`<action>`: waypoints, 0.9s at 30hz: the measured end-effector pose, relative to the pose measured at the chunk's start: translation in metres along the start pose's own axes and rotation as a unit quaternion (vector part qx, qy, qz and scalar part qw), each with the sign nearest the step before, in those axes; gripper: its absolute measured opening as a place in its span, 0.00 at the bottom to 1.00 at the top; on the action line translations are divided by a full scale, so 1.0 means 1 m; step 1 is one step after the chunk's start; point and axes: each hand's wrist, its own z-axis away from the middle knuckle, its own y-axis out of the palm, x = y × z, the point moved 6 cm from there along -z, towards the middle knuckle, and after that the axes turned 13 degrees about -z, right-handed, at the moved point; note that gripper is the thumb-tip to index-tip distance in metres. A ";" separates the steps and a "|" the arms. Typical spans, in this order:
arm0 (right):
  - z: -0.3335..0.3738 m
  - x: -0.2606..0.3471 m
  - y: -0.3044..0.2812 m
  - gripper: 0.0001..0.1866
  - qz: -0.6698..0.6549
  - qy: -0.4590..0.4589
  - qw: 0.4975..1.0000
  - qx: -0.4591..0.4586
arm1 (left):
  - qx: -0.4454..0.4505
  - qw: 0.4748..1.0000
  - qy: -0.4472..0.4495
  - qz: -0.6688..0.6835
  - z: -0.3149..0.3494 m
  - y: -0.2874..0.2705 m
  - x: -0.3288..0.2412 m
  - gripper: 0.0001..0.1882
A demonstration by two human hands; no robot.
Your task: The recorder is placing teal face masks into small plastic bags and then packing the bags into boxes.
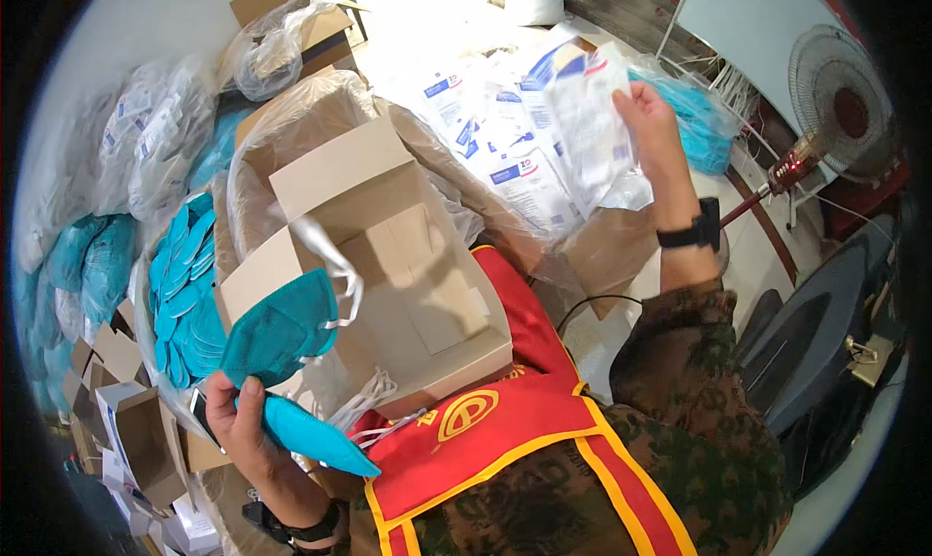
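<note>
My left hand (245, 430) is closed on teal cup-style face masks, pinched between thumb and fingers. One face mask (280, 331) stands up above the thumb, and another mask (309, 434) slants down below it; white ear loops dangle from them. My right hand (652, 134) is raised at the upper right, pinching a white printed pouch (590, 119) by its edge. Below that pouch lies a pile of similar flat pouches (485, 134) in a plastic-lined box. Between my hands, an open cardboard box (417, 275) rests tilted near my red apron (485, 410).
Loose teal masks (184, 304) fill a lined carton at left. Clear bags of pouches (155, 134) and teal masks (97, 265) are stacked beyond it. Small open boxes (146, 440) lie lower left. A standing fan (840, 100) and a dark chair (825, 333) are at right.
</note>
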 end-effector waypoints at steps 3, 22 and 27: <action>-0.030 -0.039 -0.046 0.32 0.153 -0.053 0.987 -0.007 | 0.024 1.000 -0.015 -0.004 0.001 0.008 0.004 0.07; -0.008 -0.379 0.041 0.50 0.609 0.121 0.666 0.413 | -0.053 0.986 -0.114 -0.113 -0.019 0.051 0.016 0.09; -0.004 -0.438 0.031 0.45 0.661 0.073 0.667 0.337 | 0.003 0.981 -0.116 -0.158 -0.028 0.059 0.008 0.07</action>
